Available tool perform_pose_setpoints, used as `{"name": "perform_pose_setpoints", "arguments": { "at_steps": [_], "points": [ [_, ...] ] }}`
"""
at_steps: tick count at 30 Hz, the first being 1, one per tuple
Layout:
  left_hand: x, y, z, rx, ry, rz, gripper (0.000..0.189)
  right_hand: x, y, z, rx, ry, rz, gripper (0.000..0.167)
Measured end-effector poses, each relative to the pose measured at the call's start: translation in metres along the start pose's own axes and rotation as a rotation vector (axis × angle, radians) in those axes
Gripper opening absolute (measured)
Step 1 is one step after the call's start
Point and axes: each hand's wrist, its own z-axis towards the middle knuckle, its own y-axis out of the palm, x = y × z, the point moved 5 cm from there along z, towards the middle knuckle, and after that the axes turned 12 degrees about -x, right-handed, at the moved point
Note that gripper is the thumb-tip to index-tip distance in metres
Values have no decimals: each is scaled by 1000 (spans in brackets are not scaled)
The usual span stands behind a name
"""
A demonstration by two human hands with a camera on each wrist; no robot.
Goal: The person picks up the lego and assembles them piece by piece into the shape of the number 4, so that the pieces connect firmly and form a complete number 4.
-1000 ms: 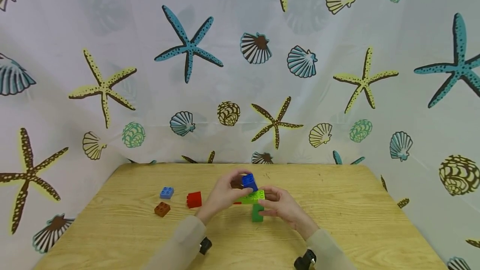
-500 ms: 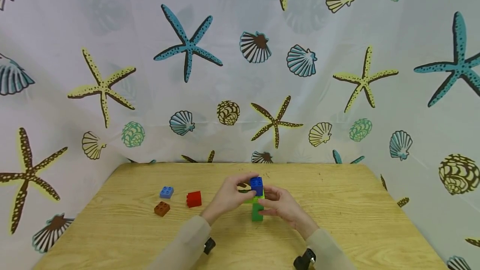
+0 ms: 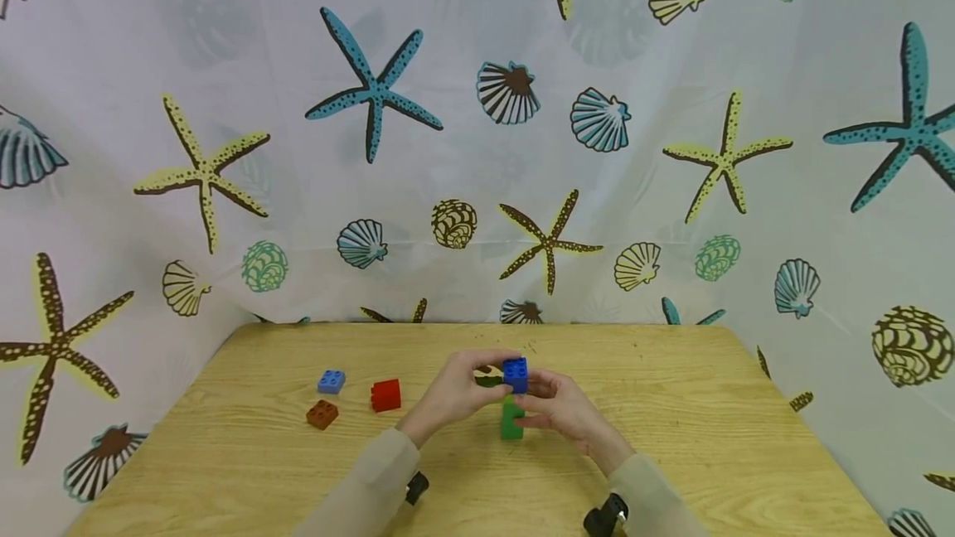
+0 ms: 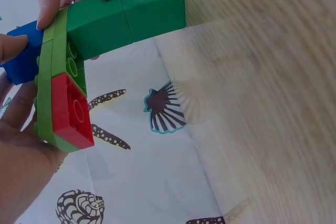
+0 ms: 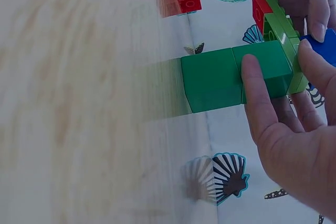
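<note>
Toward the left of the head view, on the wooden table (image 3: 671, 429), you have a brown brick (image 3: 322, 414), with a light-blue brick (image 3: 332, 381) just above it in the frame. Further right, a red brick (image 3: 385, 395) lies on its side, studs pointing left. Near the centre, your left hand (image 3: 451, 392) pinches a dark-blue brick (image 3: 515, 374) between thumb and fingers, right at the top of the light-green bricks (image 4: 45, 90); you cannot tell whether it is fully seated. Those run out leftward, a second red brick (image 4: 63, 109) fixed beneath their far end. Below the dark-blue brick, two dark-green bricks (image 3: 511, 428) stand upright, one on the other. To their right, your right hand (image 3: 565, 413) grips them near the top, thumb and fingers round either side.
</note>
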Motion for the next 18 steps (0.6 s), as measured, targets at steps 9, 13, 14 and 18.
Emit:
{"name": "perform_pose_setpoints", "arguments": {
  "at_steps": [9,13,14,18],
  "points": [
    [0,-2,2,-11,-28,26,42,-2,0,1,-12,1,-1,53],
    [-1,-4,4,-27,-29,34,43,-2,-1,2,-12,5,-6,54],
    [-1,-4,5,-31,-28,32,43,-2,-1,2,-9,8,-6,55],
    [-3,-4,5,-46,-28,15,43,-1,0,1,4,30,4,58]
  ]
}}
